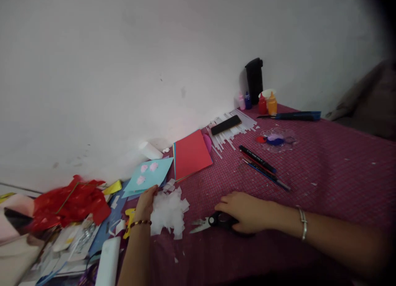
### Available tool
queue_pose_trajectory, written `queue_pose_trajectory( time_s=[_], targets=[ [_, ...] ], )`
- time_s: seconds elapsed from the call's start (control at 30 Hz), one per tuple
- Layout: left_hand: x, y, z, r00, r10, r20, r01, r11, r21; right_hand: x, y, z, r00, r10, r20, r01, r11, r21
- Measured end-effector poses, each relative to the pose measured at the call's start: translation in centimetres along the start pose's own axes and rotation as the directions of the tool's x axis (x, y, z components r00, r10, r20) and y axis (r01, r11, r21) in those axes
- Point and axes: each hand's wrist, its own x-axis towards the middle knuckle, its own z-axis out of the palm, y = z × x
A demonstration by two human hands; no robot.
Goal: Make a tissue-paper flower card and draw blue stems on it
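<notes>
In the head view, the scissors (213, 220) lay on the checked tablecloth (334, 174), blades toward the pile of white paper pieces (169, 212). The right hand (243, 212) rested over their dark handles, thumb on the near side and fingers across the top; whether it clasped them firmly or only touched them could not be told. The left hand (147, 201) was between the paper pieces and the light-blue card (151, 179), fingertips by the card's near corner; no pinch could be made out.

The scissors looked stiff and fairly light, with smooth blades, best taken by the handles. The paper pieces seemed thin, soft and nearly weightless, likely to scatter, so a light pinch at an edge would have suited them. The card looked thin yet springy; its bare margin offered the safer hold, since the pink tufts (144, 168) on it appeared delicate and easily crushed.
</notes>
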Motion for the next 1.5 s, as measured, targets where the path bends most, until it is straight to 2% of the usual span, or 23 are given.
queue_pose_trajectory(
  time_s=[0.13, 0.27, 0.4, 0.5, 0.63, 0.7, 0.77, 0.87, 0.97, 1.1, 1.23, 1.37, 1.43, 1.5],
  targets=[
    [-1.5, -1.8, -2.3, 0.992, -0.061, 0.109, 0.073, 0.992, -0.105, 0.0, 0.5, 0.0, 0.998, 0.058, 0.015, -0.059, 0.993, 0.105],
    [-1.3, -2.5, -3.1, 0.979, -0.018, 0.201, 0.042, 0.992, -0.116, 0.1, 0.5, -0.1, 0.989, 0.136, 0.062, -0.146, 0.971, 0.188],
    [2.2, -1.6, -1.1, 0.971, 0.074, 0.228, -0.068, 0.997, -0.033, -0.2, 0.9, 0.0, 0.971, 0.214, 0.107, -0.236, 0.929, 0.285],
    [5.0, 0.0, 0.9, 0.954, 0.194, 0.231, -0.212, 0.975, 0.059, -0.2, 1.2, 0.0, 0.956, 0.254, 0.145, -0.29, 0.89, 0.353],
    [6.8, 2.1, 2.5, 0.878, 0.354, 0.322, -0.407, 0.907, 0.112, 0.2, 1.0, -0.9, 0.936, 0.291, 0.197, -0.349, 0.839, 0.418],
    [7.1, 2.4, 2.9, 0.843, 0.391, 0.37, -0.462, 0.878, 0.125, 0.5, 0.8, -1.3, 0.937, 0.296, 0.188, -0.349, 0.835, 0.425],
    [7.0, 2.2, 3.1, 0.831, 0.4, 0.386, -0.485, 0.861, 0.152, 0.7, 0.7, -1.5, 0.942, 0.287, 0.172, -0.333, 0.85, 0.409],
    [6.5, 0.8, 2.9, 0.844, 0.38, 0.379, -0.472, 0.862, 0.187, 0.8, 0.7, -1.2, 0.948, 0.273, 0.165, -0.315, 0.884, 0.344],
    [5.3, -1.2, 1.7, 0.88, 0.354, 0.316, -0.421, 0.889, 0.179, 0.7, 0.7, -0.8, 0.953, 0.26, 0.156, -0.294, 0.918, 0.264],
    [1.9, -4.1, -0.6, 0.935, 0.303, 0.185, -0.329, 0.936, 0.124, 0.8, 0.5, -0.8, 0.968, 0.221, 0.12, -0.241, 0.952, 0.19],
    [-1.5, -5.7, -2.2, 0.944, 0.304, 0.127, -0.314, 0.947, 0.067, 0.8, 0.2, -0.8, 0.981, 0.176, 0.076, -0.186, 0.971, 0.15],
    [-3.0, -5.2, -2.7, 0.928, 0.371, 0.042, -0.373, 0.927, 0.039, 0.7, 0.5, -0.8, 0.989, 0.147, -0.002, -0.146, 0.983, 0.11],
    [-3.6, -4.0, -1.9, 0.914, 0.405, -0.008, -0.404, 0.914, 0.039, 0.7, 0.8, -0.8, 0.988, 0.145, -0.049, -0.141, 0.987, 0.077],
    [-5.0, -2.3, -0.2, 0.89, 0.456, -0.017, -0.455, 0.889, 0.039, 0.8, 1.2, -1.0, 0.983, 0.157, -0.098, -0.153, 0.987, 0.047]
  ],
)
